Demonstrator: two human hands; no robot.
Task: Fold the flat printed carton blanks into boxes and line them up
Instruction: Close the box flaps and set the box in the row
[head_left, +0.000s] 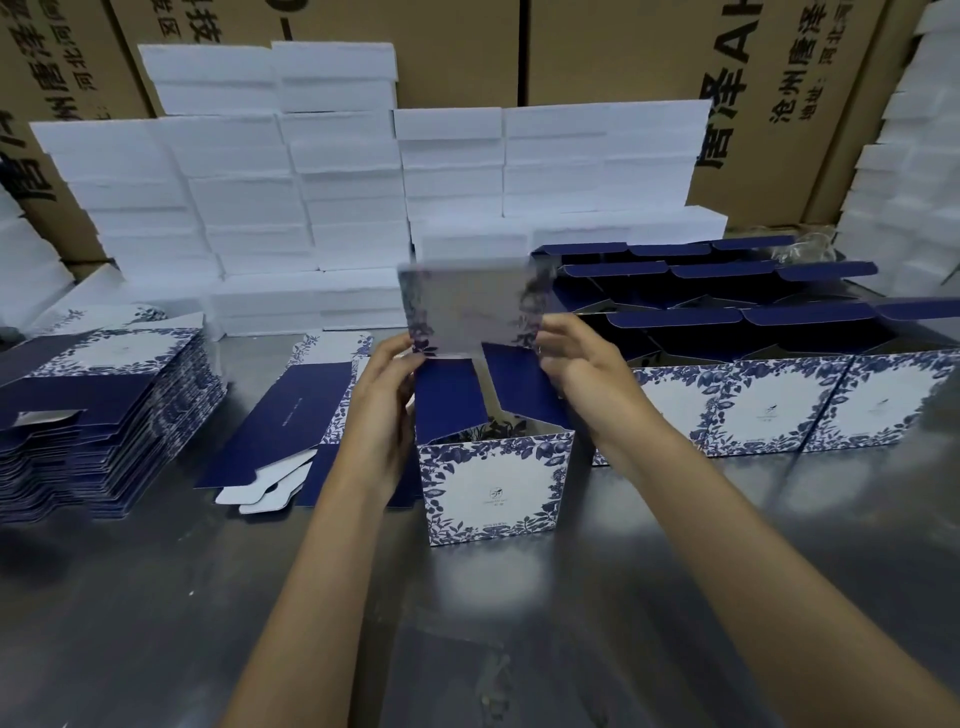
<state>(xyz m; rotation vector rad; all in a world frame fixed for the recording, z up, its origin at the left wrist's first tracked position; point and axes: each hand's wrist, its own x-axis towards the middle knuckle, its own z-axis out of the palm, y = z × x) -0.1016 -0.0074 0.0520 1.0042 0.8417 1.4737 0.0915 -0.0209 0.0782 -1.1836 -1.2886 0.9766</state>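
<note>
Box half-formed, upright on the surface between our hands, its lid flap raised toward the far side.

Rows of finished boxes (769, 410) stand just right of the box in hand (493, 488), their dark blue flaps open, so we judge the lining-up move runs to the right, on our right hand's side. The stack of flat blanks (104, 410) lies well to its left on the metal surface (467, 623), with one loose blank (291, 421) between stack and box. The box stands on its base, printed face toward us; its tall lid flap (470, 312) is blurred, so we cannot tell its exact angle. Our left hand (382, 410) pinches the flap's lower left corner, and our right hand (576, 358) pinches its lower right corner, both about equally near.
</note>
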